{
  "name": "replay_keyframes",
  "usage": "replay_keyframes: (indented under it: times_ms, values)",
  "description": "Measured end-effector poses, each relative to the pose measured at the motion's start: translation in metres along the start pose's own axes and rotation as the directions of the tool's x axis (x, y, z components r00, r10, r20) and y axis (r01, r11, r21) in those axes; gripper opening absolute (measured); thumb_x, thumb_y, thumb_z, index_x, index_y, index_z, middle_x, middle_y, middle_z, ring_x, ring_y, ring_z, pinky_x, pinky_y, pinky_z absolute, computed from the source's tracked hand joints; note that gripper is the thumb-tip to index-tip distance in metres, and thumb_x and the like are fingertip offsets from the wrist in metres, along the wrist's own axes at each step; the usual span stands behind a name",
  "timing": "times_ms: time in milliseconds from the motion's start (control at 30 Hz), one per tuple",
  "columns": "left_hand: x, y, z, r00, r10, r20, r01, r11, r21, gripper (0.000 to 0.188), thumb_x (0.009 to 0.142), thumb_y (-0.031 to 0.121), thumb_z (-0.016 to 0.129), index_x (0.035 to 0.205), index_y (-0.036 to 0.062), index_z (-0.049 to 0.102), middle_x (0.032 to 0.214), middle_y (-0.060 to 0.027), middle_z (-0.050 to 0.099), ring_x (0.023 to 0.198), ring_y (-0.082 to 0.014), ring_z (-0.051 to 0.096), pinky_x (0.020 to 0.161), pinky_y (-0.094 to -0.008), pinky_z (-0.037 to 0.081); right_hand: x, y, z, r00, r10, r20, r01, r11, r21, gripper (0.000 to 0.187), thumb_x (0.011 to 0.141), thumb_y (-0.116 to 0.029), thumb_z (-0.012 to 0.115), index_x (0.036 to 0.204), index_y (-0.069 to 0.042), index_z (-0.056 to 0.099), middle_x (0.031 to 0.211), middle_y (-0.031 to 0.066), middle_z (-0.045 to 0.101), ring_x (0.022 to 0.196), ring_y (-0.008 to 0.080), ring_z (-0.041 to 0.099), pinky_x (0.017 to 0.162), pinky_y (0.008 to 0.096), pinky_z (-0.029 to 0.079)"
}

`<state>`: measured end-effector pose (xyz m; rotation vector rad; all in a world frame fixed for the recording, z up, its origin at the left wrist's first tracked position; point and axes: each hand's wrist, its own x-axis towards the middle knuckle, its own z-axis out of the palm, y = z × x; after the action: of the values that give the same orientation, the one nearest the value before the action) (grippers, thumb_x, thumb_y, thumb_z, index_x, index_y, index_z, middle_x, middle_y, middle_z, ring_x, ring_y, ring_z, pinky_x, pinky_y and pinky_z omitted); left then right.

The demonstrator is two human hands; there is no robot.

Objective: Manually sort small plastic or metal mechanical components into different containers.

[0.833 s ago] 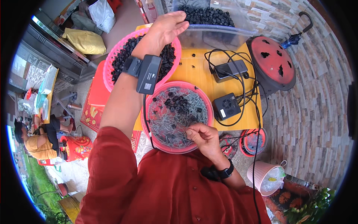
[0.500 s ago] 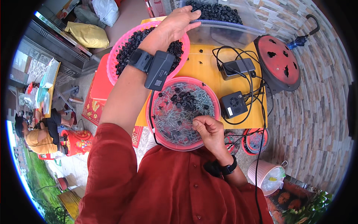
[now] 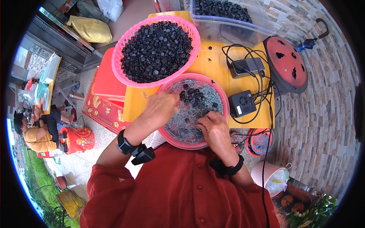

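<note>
A round pink basin (image 3: 225,104) in front of me holds many loose silvery screws (image 3: 213,95), with a small heap of black plastic caps (image 3: 192,96) on top. My left hand (image 3: 162,107) is over the basin's left side, fingers curled together; whatever they grip is hidden. On the right side, my right hand (image 3: 216,130) is closed in a pinch low over the screws, and anything in it is too small to make out. Beyond the basin, to the left, a pink openwork basket (image 3: 118,64) is filled with the same black caps.
A clear plastic bin (image 3: 232,32) with more black parts stands at the far edge of the yellow table (image 3: 215,66). Black boxes (image 3: 242,103) with looping cables lie on the right. A red-topped stool (image 3: 285,62) stands by the wall. A co-worker (image 3: 38,138) sits far left.
My left hand has come back from the far clear bin down to the basin, uncovering the basket of caps. My right hand stays over the basin. The view has shifted slightly.
</note>
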<state>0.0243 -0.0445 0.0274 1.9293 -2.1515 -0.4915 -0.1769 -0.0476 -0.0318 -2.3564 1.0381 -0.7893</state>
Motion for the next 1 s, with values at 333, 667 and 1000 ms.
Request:
replay_keyframes:
  times_ms: [333, 667, 1000]
  values:
    - [-0.021, -0.024, 0.04, 0.991, -0.13, -0.019, 0.126, 0.983, -0.135, 0.015, 0.07, 0.008, 0.065, 0.08, 0.0038, 0.054, 0.083, -0.0122, 0.056, 0.079, -0.0319, 0.058, 0.066, -0.0414, 0.044, 0.005, -0.007, 0.006, 0.996, 0.051, -0.069, -0.049, 0.998, 0.039, 0.009, 0.067, -0.005, 0.067, 0.074, -0.004, 0.062, 0.071, 0.0077, 0.055, 0.07, 0.0269, 0.056, 0.064, 0.0368, 0.044]
    - [-0.024, -0.016, 0.039, 0.987, -0.154, -0.044, 0.144, 0.973, -0.182, 0.012, 0.072, 0.01, 0.064, 0.076, 0.0024, 0.055, 0.081, -0.0139, 0.058, 0.079, -0.0334, 0.058, 0.066, -0.0422, 0.045, 0.008, -0.009, 0.01, 0.994, 0.074, -0.086, -0.061, 0.988, 0.143, 0.008, 0.069, -0.008, 0.067, 0.076, -0.007, 0.062, 0.072, 0.0061, 0.055, 0.072, 0.0263, 0.056, 0.066, 0.0365, 0.043]
    - [-0.023, -0.01, 0.039, 0.981, -0.183, -0.07, 0.158, 0.95, -0.271, 0.013, 0.074, 0.01, 0.063, 0.078, 0.0031, 0.053, 0.084, -0.0137, 0.056, 0.083, -0.0331, 0.058, 0.067, -0.043, 0.044, 0.011, -0.012, 0.012, 0.989, 0.097, -0.112, -0.067, 0.968, 0.243, 0.01, 0.07, -0.007, 0.067, 0.078, -0.005, 0.063, 0.071, 0.0077, 0.056, 0.07, 0.0267, 0.056, 0.066, 0.0363, 0.043]
